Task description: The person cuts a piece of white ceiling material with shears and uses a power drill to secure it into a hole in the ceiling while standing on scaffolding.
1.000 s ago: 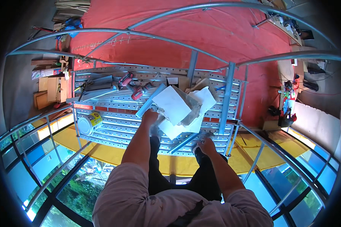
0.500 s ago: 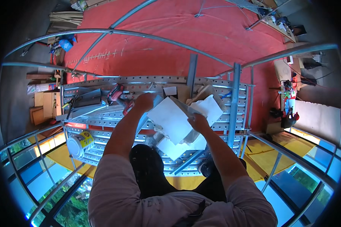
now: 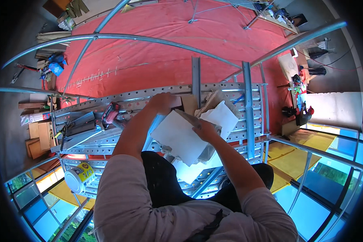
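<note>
My left hand [image 3: 161,103] reaches past the pile, its fingers bent at the edge of a small pale rectangular piece [image 3: 176,102]. My right hand [image 3: 205,131] is closed round the wide end of a flat grey-brown strip [image 3: 187,117], which lies along the upper edge of a large white board [image 3: 177,137]. Whether this strip is separate from the board is unclear. The board has rough, broken edges and rests tilted over my knees. Under and beside it are more white board pieces [image 3: 226,117]. A brown piece [image 3: 189,104] stands next to the small pale one.
Perforated metal planks [image 3: 149,90] form the platform, with upright steel posts [image 3: 248,109] and curved rails [image 3: 149,37] around it. A red drill [image 3: 111,113] and metal profiles [image 3: 80,125] lie left; a white-and-yellow bucket [image 3: 80,177] stands nearer. Red sheeting [image 3: 169,60] covers the floor below.
My left hand has moved forward and right, from beside the white board to the small pale piece. My right hand stays at the grey-brown strip. The view has shifted slightly.
</note>
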Tool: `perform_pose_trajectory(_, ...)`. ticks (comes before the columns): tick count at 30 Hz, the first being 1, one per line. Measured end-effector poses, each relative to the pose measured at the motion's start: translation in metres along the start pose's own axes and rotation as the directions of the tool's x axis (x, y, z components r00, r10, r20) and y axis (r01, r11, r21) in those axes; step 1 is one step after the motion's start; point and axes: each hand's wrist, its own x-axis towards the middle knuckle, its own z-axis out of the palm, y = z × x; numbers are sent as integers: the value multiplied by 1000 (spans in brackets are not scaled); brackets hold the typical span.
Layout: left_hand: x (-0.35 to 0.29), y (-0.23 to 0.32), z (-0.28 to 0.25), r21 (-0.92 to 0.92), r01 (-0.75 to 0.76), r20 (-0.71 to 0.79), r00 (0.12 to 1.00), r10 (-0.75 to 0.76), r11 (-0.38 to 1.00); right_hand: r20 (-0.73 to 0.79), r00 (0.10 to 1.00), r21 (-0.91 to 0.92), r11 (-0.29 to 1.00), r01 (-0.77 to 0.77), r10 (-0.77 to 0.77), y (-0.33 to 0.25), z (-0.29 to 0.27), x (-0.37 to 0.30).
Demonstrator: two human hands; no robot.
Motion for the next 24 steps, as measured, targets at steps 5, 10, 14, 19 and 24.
perform_pose_trajectory(5,-5,-14,-3,-242,201,-202,946,-252,949,16,998,41,997,-63,63,4,2,6)
perform_pose_trajectory(10,11,-4,15,-356,265,-390,829,-400,896,-29,1000,24,1000,1,0,0,10,3)
perform_pose_trajectory(14,27,0,20,25,-167,-195,966,169,986,-179,983,-2,999,-44,43,-9,18,1)
perform_pose_trajectory(19,38,5,30,197,-194,20,981,194,961,-67,996,-108,992,-61,53,-9,9,12)
perform_pose_trajectory(24,40,12,36,268,-203,-14,977,215,942,64,985,-205,968,-143,159,4,-9,17)
